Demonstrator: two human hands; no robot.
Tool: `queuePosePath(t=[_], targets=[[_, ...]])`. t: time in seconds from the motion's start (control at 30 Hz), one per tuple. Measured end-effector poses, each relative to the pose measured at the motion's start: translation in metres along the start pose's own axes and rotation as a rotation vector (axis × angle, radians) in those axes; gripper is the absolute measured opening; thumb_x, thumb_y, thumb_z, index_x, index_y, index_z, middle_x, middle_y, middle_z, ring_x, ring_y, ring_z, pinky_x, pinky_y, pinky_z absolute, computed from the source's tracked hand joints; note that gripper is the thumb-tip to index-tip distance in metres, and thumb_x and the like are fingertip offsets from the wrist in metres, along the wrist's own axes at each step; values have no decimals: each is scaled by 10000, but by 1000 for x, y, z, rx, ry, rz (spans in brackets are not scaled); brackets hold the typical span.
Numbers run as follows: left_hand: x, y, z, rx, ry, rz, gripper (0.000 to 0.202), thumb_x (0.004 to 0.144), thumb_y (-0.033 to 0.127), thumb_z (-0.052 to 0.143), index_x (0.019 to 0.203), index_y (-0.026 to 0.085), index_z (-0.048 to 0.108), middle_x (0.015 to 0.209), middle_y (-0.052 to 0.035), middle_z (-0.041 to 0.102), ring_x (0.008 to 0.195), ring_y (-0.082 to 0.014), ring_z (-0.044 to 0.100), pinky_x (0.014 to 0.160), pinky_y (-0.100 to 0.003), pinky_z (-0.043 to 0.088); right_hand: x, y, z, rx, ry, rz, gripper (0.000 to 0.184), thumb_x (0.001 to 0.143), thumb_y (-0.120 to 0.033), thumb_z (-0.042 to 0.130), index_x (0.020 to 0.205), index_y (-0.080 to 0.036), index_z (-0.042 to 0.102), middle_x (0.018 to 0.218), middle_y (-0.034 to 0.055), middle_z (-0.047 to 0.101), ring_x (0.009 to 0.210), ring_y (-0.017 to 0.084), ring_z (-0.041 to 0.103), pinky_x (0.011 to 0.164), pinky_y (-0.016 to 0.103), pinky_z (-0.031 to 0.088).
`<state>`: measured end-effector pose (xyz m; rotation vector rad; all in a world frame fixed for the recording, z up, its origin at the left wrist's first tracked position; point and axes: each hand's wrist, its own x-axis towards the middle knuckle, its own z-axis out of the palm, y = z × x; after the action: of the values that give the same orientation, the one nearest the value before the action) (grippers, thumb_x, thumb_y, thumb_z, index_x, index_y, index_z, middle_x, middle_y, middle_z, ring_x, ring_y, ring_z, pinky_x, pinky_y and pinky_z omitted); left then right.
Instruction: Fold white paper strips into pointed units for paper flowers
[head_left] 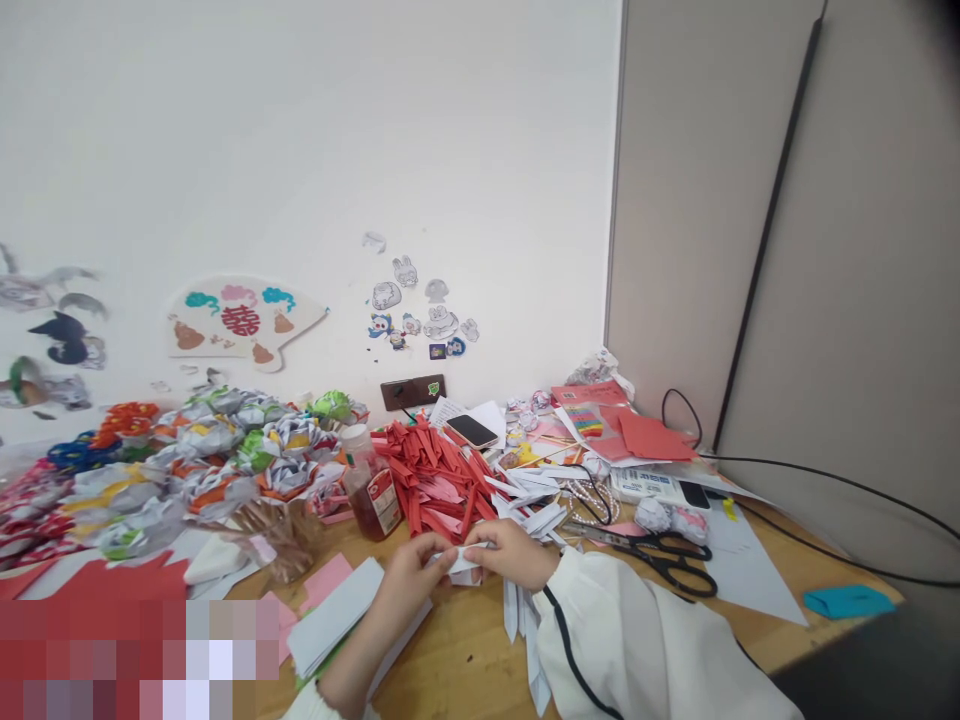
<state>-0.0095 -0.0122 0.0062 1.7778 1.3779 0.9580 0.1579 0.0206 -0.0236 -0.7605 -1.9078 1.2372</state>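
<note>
My left hand [409,580] and right hand [511,552] meet low over the desk [465,660], and both pinch the same small folded white paper [463,566] between fingertips and thumbs, so neither is free. The paper sits just above the wood, in front of the heap of red folded strips [435,478]. The one clear container is a plastic bottle [373,497] standing upright just left of that heap. It has a pale cap and is filled most of the way with something reddish-brown. Its red and white label is too small for me to read. Beside it, further left, a see-through wrapper or cup [283,538] seems to hold thin sticks, though I cannot tell for sure. Behind both lies a mass of crumpled paper flowers [202,460]. A stack of white sheets [337,612] lies by my left wrist, partly over pink paper [327,580]. To the right, black scissors [664,558] lie flat, and beyond them a white box [646,486] carries a barcode and print I cannot make out. A phone [472,431] lies face up near the wall. On the wall a fan-shaped cutout [240,320] bears a red double-happiness character, and the dark socket plate [412,391] has a small green sticker.
</note>
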Motion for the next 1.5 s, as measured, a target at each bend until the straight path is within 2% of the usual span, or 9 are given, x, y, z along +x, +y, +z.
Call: queuePosePath(t=[0.33,0.43,0.6,0.77,0.87,1.13,1.27,1.37,1.5], targets=[[-2,3,1,-260,-104,-175,331,605,479,578,641,154,525,449,24,571,390,-119,505,426,-230,397,0,-2,-1,53,44,-25,286,692,-419,570,712,-134,597,587,-1,583,538,119,559,525,222,454],[-2,4,1,-224,-60,-148,326,606,474,584,626,152,539,446,15,582,408,-123,520,431,-223,393,1,0,-1,72,26,-11,327,710,-453,540,752,-135,601,624,8,591,534,109,548,508,212,446],[-1,4,2,-195,-10,-115,300,603,447,595,612,151,549,428,21,578,415,-115,515,436,-210,383,2,2,-1,156,-128,36,420,761,-512,437,777,-125,600,586,5,580,453,79,502,457,192,405],[-2,4,3,-234,-4,-166,305,593,453,599,633,154,554,433,21,589,407,-124,525,434,-219,391,2,0,-1,156,-101,0,362,738,-473,501,714,-124,595,517,-19,541,446,75,481,473,191,401],[-3,6,3,-220,12,-142,292,599,443,598,621,154,560,433,24,584,419,-122,526,445,-216,388,2,-2,-1,152,-81,-2,324,737,-442,517,721,-128,594,516,-21,542,452,81,486,475,195,408],[-2,5,2,-174,-24,-90,271,636,421,563,639,150,557,454,16,587,433,-129,528,458,-223,383,1,-2,-1,71,-44,-37,289,766,-392,487,715,-130,598,523,-18,549,462,88,501,487,198,421],[-2,3,5,-64,-23,-24,262,656,407,543,645,146,568,440,25,562,428,-130,512,452,-224,369,-1,-2,-1,-47,-47,-9,298,783,-387,459,713,-129,591,521,-17,552,463,87,508,465,180,401],[-4,0,7,-9,-24,-8,262,672,410,531,637,151,561,445,27,556,432,-128,511,447,-218,362,-3,-5,-1,-159,-69,-46,304,800,-372,442,675,-133,581,506,-22,542,471,84,503,474,173,383],[-4,-1,9,-112,-64,-56,278,668,441,533,623,169,502,462,27,573,411,-123,518,426,-215,368,-2,-5,-2,-268,-49,-128,311,809,-332,441,589,-144,555,459,-39,498,460,77,469,501,181,367]])
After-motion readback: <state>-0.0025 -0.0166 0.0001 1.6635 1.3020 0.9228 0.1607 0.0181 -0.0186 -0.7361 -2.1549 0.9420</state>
